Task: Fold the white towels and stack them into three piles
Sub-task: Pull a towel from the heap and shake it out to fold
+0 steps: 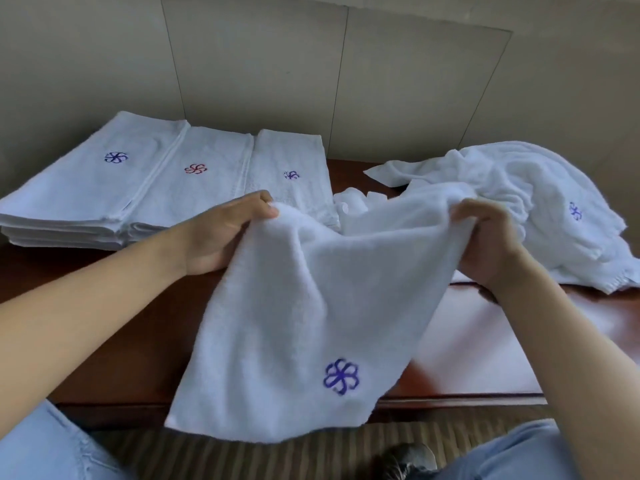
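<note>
Holding the towel (294,306) by its top edge at frame centre, we pinch one corner in the left hand (225,233) and bunch the other in the right hand (485,244). We should draw the edge taut and level before folding, then place it on the stacks (104,188) at upper left.

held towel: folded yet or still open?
Not folded yet. The held towel hangs as one loose sheet, its top edge pinched by the left hand and the right hand; logo showing, no crease visible.
</note>
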`<state>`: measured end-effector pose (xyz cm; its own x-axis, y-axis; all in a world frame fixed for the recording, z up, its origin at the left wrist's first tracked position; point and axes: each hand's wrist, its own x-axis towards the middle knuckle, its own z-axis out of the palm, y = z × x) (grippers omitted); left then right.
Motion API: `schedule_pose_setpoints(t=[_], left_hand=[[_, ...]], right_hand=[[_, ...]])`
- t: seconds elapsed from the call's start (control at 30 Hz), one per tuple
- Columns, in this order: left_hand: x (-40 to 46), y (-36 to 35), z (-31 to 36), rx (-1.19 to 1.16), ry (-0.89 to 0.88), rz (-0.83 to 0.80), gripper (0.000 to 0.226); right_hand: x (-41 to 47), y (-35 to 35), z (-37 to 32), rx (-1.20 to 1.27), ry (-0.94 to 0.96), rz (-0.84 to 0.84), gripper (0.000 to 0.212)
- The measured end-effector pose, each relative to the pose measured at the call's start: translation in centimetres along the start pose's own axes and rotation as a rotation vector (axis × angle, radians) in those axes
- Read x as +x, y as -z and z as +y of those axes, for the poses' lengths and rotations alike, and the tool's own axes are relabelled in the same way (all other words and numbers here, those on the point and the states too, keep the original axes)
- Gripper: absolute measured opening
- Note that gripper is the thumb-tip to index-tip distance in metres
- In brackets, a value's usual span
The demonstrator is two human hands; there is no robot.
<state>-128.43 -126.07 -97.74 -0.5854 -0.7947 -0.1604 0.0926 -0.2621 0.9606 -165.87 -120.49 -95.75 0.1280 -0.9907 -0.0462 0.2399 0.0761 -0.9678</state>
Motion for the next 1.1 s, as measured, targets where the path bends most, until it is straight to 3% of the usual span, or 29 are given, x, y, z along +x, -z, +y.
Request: schedule_pose_setpoints(t=[0.07, 0.13, 0.17, 0.3, 0.43, 0.63, 0.83, 0.93, 1.1], left_hand=[[-0.7, -0.5, 0.0, -0.087, 0.072, -0.034, 0.028], [-0.7, -1.5, -1.6, -0.065, 0.176, -0.082, 0.018], [-0.7, -2.3, -2.5, -0.052, 0.231, -0.125, 0.025], [-0.6, -4.9, -4.8, -0.064, 0.361, -0.250, 0.048], [-0.1, -7.3, -6.2, -0.080, 0.438, -0.277, 0.031], [1.1, -11.6, -7.2, -0.207, 0.364, -0.040, 0.017], [0.9, -14.6, -4.4, -0.073, 0.242, -0.125, 0.018], [0.2, -15.9, -0.8, 0.017, 0.097, -0.108, 0.020], [-2.9, -16.0, 7.5, 0.072, -0.311, 0.025, 0.024]], right_hand=[[-0.3, 0.7, -0.4, 0.067, 0.048, 0.075, 0.055], [-0.5, 1.0, 0.1, -0.021, -0.022, 0.170, 0.051], [-0.7, 1.1, 0.5, -0.078, -0.083, 0.202, 0.049], [-1.4, 0.9, 0.7, -0.170, -0.146, 0.172, 0.045], [-1.8, 1.1, 0.7, -0.164, -0.159, 0.142, 0.049], [-2.7, 1.9, 1.0, -0.164, -0.210, 0.142, 0.044], [-5.9, 2.4, -0.8, -0.196, -0.134, 0.203, 0.055], [-7.9, 1.8, -2.5, -0.110, -0.007, 0.251, 0.045], [-10.8, -0.2, -6.9, -0.015, 0.246, 0.319, 0.057]])
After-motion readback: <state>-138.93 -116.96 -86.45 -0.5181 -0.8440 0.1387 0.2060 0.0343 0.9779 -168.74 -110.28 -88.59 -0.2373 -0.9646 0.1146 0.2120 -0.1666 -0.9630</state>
